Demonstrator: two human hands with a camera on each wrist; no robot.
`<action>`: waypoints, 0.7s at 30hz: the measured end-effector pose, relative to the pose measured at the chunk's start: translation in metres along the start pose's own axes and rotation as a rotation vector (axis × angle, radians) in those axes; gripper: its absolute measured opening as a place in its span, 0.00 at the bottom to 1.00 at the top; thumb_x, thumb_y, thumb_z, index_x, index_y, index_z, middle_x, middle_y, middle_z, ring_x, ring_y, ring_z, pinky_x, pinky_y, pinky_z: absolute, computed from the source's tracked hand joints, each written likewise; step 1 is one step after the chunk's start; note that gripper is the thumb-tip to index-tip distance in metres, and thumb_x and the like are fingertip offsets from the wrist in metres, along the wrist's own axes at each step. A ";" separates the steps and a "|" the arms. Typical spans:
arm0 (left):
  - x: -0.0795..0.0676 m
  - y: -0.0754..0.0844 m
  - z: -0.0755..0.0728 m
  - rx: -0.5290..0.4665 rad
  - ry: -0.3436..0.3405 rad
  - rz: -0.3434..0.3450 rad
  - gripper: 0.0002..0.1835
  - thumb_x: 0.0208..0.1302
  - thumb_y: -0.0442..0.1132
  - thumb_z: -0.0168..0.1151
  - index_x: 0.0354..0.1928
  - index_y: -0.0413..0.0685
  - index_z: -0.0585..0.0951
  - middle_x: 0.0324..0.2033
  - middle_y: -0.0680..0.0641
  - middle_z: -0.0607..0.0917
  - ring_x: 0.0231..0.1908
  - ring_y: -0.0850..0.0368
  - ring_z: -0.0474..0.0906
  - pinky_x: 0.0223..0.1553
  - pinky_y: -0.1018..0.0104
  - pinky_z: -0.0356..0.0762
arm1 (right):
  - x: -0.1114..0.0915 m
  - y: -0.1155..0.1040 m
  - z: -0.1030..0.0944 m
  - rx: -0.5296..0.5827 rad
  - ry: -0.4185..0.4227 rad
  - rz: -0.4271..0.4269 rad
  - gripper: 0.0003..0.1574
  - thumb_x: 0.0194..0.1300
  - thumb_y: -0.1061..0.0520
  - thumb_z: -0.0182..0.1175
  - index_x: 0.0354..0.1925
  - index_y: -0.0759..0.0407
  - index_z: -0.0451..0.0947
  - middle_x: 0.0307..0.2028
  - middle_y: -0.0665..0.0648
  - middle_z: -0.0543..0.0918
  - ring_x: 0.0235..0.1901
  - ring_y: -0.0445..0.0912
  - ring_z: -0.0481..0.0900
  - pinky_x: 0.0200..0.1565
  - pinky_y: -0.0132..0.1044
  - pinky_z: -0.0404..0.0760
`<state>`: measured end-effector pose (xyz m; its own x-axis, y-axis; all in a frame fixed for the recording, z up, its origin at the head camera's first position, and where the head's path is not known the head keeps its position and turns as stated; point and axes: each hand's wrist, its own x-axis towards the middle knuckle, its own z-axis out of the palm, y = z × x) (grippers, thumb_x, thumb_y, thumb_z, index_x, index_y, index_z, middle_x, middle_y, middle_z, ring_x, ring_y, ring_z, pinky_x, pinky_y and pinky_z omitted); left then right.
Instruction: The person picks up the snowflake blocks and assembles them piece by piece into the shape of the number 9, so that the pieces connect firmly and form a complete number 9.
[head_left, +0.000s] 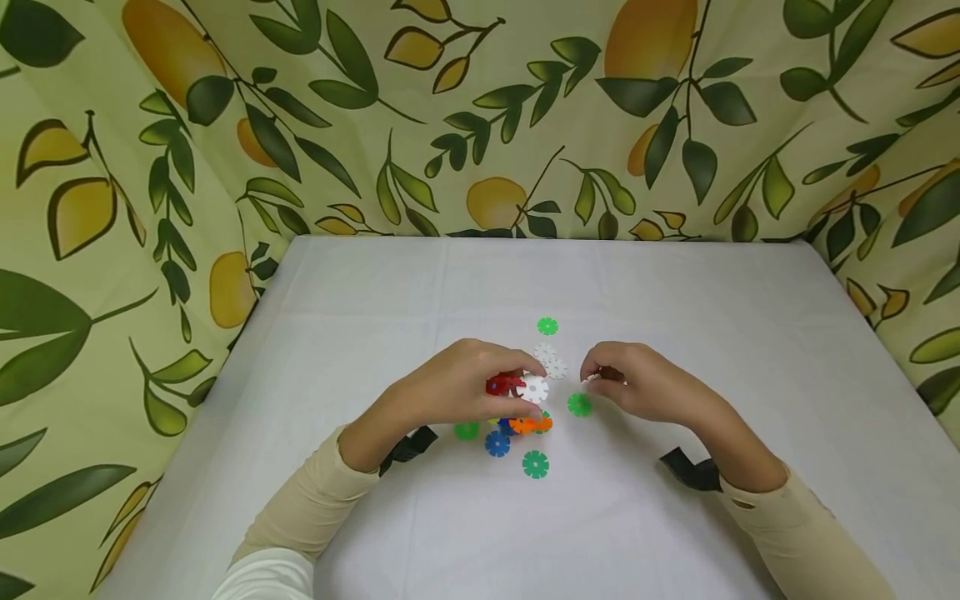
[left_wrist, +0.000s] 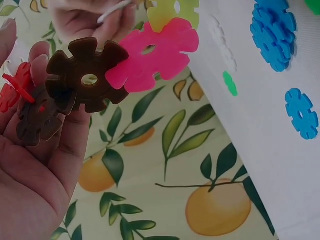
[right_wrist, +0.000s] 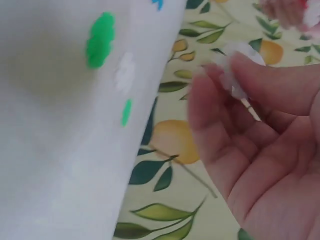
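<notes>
My left hand (head_left: 472,379) holds a group of joined notched plastic discs. Red discs (head_left: 504,384) and a white disc (head_left: 534,389) show between its thumb and fingers in the head view. From the left wrist, a brown disc (left_wrist: 70,65), a pink disc (left_wrist: 167,60) and a yellow disc (left_wrist: 157,17) are seen linked in a row beside the fingers. Across from it, my right hand (head_left: 641,379) pinches a small white disc (right_wrist: 230,82) between thumb and fingertips, which partly hide it. A gap separates the two hands.
Loose discs lie around the hands on the white-covered table (head_left: 375,283): a green disc (head_left: 547,326), white discs (head_left: 551,364), another green disc (head_left: 580,405), a blue disc (head_left: 497,443) and a dark green disc (head_left: 536,464). Orange discs (head_left: 522,426) show just below the left hand. Leaf-patterned cloth (head_left: 480,125) stands behind.
</notes>
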<state>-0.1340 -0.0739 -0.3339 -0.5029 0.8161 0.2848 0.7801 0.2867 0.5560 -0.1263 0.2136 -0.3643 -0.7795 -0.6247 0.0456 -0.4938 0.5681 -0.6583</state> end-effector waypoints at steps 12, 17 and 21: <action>0.001 0.001 0.002 -0.061 0.088 0.002 0.22 0.53 0.41 0.80 0.50 0.43 0.84 0.40 0.51 0.87 0.36 0.66 0.80 0.38 0.78 0.78 | -0.008 -0.034 0.004 0.172 0.179 -0.265 0.14 0.66 0.70 0.63 0.41 0.51 0.80 0.30 0.42 0.81 0.26 0.39 0.78 0.32 0.34 0.81; 0.002 0.000 0.004 -0.077 0.112 0.037 0.24 0.52 0.40 0.80 0.50 0.41 0.84 0.40 0.49 0.87 0.36 0.64 0.81 0.37 0.78 0.78 | -0.009 -0.039 0.008 0.186 0.219 -0.309 0.17 0.63 0.72 0.65 0.43 0.53 0.79 0.30 0.43 0.82 0.25 0.40 0.79 0.31 0.34 0.82; 0.003 0.001 0.005 -0.077 0.120 0.065 0.24 0.52 0.40 0.80 0.50 0.40 0.84 0.40 0.49 0.88 0.36 0.66 0.81 0.37 0.79 0.78 | -0.008 -0.041 0.011 0.159 0.240 -0.318 0.09 0.66 0.65 0.66 0.42 0.53 0.80 0.30 0.42 0.83 0.26 0.37 0.78 0.31 0.32 0.81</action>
<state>-0.1335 -0.0688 -0.3364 -0.4966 0.7647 0.4107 0.7841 0.1922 0.5902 -0.0955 0.1900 -0.3459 -0.6749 -0.6024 0.4263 -0.6731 0.2658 -0.6901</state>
